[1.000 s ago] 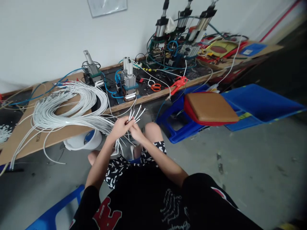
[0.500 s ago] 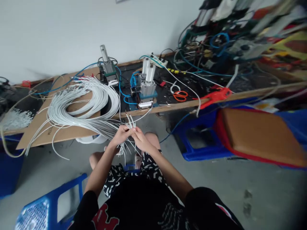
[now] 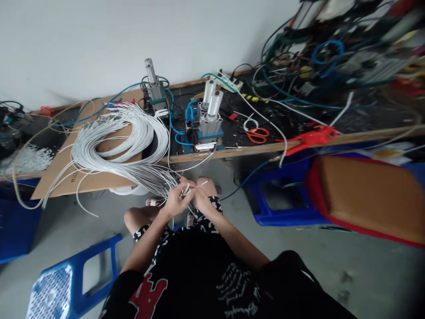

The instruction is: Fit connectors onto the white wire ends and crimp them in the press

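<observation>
In front of my knees, my left hand (image 3: 177,199) is closed around several white cables near their ends. My right hand (image 3: 202,201) is right beside it, its fingers pinched on a white cable whose thin tip (image 3: 205,182) sticks out to the right. The fingertips are slightly blurred, so the exact grip is hard to see. From my left hand the cables run back to a large looped bundle of white cables (image 3: 83,150), which lies on a cardboard sheet (image 3: 55,181) and hangs partly over the bench edge.
Two pneumatic presses (image 3: 154,91) (image 3: 210,122) stand on the bench. Orange-handled scissors (image 3: 257,135) and a red tool (image 3: 314,138) lie to their right. A blue stool (image 3: 78,266) is at lower left; a brown-cushioned seat (image 3: 368,195) is at right. White pieces (image 3: 29,159) are heaped at left.
My hands have turned, and the cable ends that pointed up now lie bent toward the right. My right hand has shifted onto one cable. The view has swung slightly left.
</observation>
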Tool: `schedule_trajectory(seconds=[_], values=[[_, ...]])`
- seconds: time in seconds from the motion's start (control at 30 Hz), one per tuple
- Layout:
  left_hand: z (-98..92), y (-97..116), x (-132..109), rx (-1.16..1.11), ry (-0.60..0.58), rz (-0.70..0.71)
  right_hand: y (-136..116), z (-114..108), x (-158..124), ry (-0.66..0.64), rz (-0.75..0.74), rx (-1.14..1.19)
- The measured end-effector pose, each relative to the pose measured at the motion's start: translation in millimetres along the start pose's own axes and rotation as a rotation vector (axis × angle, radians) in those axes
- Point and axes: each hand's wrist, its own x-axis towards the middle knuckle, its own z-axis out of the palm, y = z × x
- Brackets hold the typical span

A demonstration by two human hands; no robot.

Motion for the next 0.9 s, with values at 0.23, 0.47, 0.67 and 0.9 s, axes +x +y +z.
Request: schedule_trajectory(seconds=[0.23, 0.47, 0.67, 0.9], values=[[-10.1, -8.3, -52.2, 0.150, 0.004, 0.051, 10.7, 21.6, -33.3, 0.076, 0.170, 0.202], [-0.8, -9.9, -36.8, 0.300, -0.070, 0.124, 4.3, 27.2, -48.0, 0.263, -0.002, -0.014], [-7.7, 1.7, -25.7, 0.077, 0.055, 0.149, -17.8, 12.4, -42.2, 0.304, 0.079, 0.177], [-79.5, 32.2, 98.6, -0.626, 0.363, -0.051, -16.4, 24.0, -64.1, 0.262, 0.048, 0.122]])
